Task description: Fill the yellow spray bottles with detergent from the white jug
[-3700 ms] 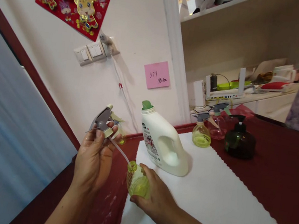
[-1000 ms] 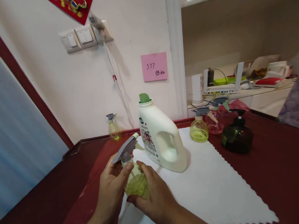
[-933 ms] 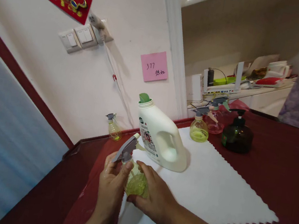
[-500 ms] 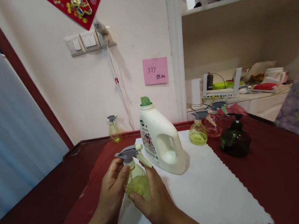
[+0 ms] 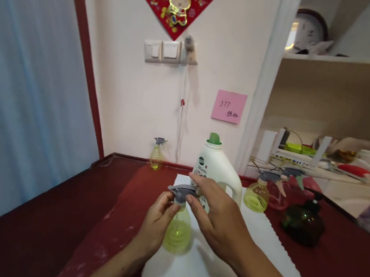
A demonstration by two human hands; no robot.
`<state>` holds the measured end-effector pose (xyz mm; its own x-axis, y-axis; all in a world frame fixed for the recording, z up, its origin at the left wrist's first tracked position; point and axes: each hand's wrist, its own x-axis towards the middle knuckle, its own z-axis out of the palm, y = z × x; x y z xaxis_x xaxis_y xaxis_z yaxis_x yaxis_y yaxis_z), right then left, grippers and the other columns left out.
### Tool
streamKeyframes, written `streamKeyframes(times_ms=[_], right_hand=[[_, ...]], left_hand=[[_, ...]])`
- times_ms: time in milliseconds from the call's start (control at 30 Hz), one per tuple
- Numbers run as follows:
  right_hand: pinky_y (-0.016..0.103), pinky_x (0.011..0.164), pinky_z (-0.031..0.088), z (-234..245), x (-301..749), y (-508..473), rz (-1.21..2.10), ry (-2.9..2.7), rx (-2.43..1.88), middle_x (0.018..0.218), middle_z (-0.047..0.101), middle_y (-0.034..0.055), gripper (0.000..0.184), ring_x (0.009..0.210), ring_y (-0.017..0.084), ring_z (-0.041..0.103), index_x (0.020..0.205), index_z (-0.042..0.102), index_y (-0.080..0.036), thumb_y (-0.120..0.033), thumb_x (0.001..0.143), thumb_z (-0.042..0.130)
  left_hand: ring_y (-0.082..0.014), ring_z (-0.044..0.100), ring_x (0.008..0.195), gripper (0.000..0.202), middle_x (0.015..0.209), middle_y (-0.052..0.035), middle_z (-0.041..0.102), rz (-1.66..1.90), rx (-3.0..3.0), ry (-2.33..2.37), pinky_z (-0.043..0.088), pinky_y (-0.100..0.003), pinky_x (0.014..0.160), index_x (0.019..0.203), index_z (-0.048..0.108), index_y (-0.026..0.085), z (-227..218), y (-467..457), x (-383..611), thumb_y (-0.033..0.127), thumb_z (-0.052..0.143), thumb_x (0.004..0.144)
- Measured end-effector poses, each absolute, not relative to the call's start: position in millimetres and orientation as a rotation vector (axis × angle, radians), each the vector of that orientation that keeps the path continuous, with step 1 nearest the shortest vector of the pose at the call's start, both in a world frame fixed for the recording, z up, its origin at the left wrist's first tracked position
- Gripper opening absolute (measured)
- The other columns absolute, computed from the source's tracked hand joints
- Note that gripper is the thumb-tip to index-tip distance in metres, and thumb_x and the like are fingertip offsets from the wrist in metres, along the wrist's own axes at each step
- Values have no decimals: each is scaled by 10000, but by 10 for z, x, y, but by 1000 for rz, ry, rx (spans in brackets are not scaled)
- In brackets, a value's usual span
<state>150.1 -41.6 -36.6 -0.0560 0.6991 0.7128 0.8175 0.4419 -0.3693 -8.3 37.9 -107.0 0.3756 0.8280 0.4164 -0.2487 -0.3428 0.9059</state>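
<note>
A: Where's the yellow-green spray bottle?

B: Standing upright on the near part of the white cloth, just in front of the white detergent jug. Its grey trigger head sits on the neck.

A: And the hands?

B: The left hand is closed around the bottle's neck from the left, thumb up against the collar under the trigger head. The right hand comes in from the right with fingers spread apart, fingertips touching the trigger head's top; it isn't clamped on anything.

A: What's around the bottle?

B: Behind the jug to the right stand a second yellow-green sprayer, a pink sprayer and a dark pump bottle. Far behind the bottle to the left, against the wall, is a small sprayer. The cloth lies on a dark red table. On the wall above the jug hangs a pink sticky note.
</note>
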Motion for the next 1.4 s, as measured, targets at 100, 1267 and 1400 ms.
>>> streamKeyframes(times_ms=[100, 1267, 1400], right_hand=[[343, 761, 519, -239, 1464, -334, -226, -1954, -1452, 1010, 724, 54, 225, 903, 219, 691, 1141, 644, -206, -228, 996, 474], [279, 497, 261, -250, 1261, -335, -751, -2066, -1687, 795, 738, 41, 129, 610, 256, 686, 953, 582, -229, -307, 954, 480], [275, 505, 266, -250, 1282, -340, -713, -2070, -1682, 795, 737, 38, 123, 618, 260, 685, 953, 583, -230, -321, 952, 499]], left_hand=[[-261, 611, 1084, 257, 1094, -81, 685, 1260, 1528, 536, 448, -373, 974, 1095, 698, 206, -1076, 377, -86, 386, 660, 916], [-275, 616, 1033, 449, 1101, -99, 697, 1226, 1505, 581, 448, -398, 906, 1059, 635, 215, -1052, 414, -83, 483, 818, 748], [-250, 606, 938, 460, 968, -69, 672, 1241, 1481, 664, 430, -384, 862, 923, 583, 210, -1075, 447, -52, 475, 870, 679]])
